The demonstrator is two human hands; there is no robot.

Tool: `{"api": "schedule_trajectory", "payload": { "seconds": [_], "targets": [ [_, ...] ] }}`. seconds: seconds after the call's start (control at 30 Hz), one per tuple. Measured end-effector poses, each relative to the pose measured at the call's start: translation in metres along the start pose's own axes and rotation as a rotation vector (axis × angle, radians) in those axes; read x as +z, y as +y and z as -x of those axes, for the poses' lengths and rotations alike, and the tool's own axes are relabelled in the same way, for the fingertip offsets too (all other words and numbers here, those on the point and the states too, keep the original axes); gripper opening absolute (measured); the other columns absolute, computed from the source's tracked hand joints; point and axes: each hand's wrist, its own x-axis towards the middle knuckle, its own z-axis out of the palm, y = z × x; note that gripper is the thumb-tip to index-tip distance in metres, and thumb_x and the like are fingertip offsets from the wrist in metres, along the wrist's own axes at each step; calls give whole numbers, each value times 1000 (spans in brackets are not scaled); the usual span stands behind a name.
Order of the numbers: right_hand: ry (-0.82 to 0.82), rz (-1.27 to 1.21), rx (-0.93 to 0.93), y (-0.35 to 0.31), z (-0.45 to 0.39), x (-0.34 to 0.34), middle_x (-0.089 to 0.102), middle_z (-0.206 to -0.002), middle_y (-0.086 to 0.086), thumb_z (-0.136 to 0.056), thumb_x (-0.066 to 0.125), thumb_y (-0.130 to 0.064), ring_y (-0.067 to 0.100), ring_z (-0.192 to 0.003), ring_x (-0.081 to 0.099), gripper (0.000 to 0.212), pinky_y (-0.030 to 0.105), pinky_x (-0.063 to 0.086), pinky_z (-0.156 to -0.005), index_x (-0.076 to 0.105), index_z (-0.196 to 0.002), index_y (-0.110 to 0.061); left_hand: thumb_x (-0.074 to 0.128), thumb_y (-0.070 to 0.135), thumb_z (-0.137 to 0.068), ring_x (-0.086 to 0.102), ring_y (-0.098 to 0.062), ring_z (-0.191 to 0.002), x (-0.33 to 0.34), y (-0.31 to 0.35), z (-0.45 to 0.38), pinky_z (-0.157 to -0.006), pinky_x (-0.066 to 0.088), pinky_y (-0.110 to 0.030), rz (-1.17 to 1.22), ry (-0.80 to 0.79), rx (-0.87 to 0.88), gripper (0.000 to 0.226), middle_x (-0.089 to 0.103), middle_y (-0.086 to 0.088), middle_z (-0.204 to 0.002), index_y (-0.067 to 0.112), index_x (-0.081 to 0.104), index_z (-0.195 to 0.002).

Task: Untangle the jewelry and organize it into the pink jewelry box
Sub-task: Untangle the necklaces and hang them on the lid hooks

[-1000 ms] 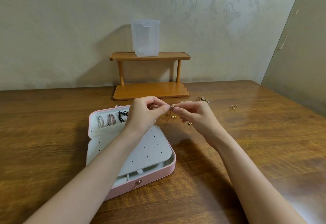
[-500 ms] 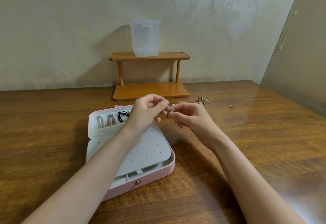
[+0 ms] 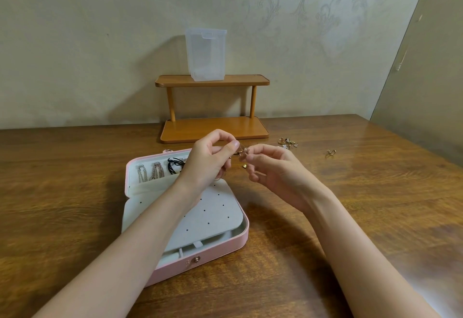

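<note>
The pink jewelry box [image 3: 220,250] lies open on the wooden table, its grey dotted earring panel [image 3: 208,215] facing up. In its lid pocket hang chains [image 3: 150,173] and a black cord piece [image 3: 175,165]. My left hand [image 3: 210,160] and my right hand [image 3: 273,170] meet above the box's far right corner, both pinching a small gold tangled piece [image 3: 242,153] between fingertips. A tiny gold bit [image 3: 244,166] lies on the table below the hands.
A small wooden two-tier shelf [image 3: 213,127] stands at the wall with a clear plastic container [image 3: 206,54] on top. A little pile of gold jewelry [image 3: 288,142] and a single gold piece [image 3: 330,153] lie at the right on the table [image 3: 375,192].
My hands have drawn closer together and risen slightly, fingertips now touching around the gold piece. The box and loose jewelry have not moved.
</note>
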Motion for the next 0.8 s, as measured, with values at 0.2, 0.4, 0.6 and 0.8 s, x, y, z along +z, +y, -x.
{"api": "schedule_trajectory", "payload": {
  "seconds": [0.2,0.4,0.6,0.8],
  "targets": [
    [-34,-66,10,-1,-1,-2,67,-82,6,-84,61,-13,10,-64,54,6,22,45,-67,65,-81,-11,51,29,-95,37,-5,-45,1,0,1,-44,32,-19,-24,-30,0,7,44,12,-43,26,57,-93],
    [72,-92,-12,0,-3,-2,63,-73,3,-81,60,4,10,-64,53,12,19,46,-61,64,-84,-6,50,28,-96,39,-2,-41,1,0,0,-43,35,-15,-46,-23,10,9,44,13,-41,23,57,-95],
    [99,129,18,3,-2,1,59,-73,8,-86,61,0,11,-61,49,11,23,44,-62,71,-88,-5,50,26,-96,40,-2,-41,0,0,0,-43,36,-15,-47,-27,13,8,45,12,-41,23,57,-94],
    [130,-29,-26,1,-3,-2,59,-75,6,-88,59,-5,11,-61,50,12,22,45,-61,67,-80,-7,51,27,-95,43,-1,-42,0,-3,-1,-44,38,-14,-54,-10,-14,9,48,13,-44,22,58,-92]
  ]
}}
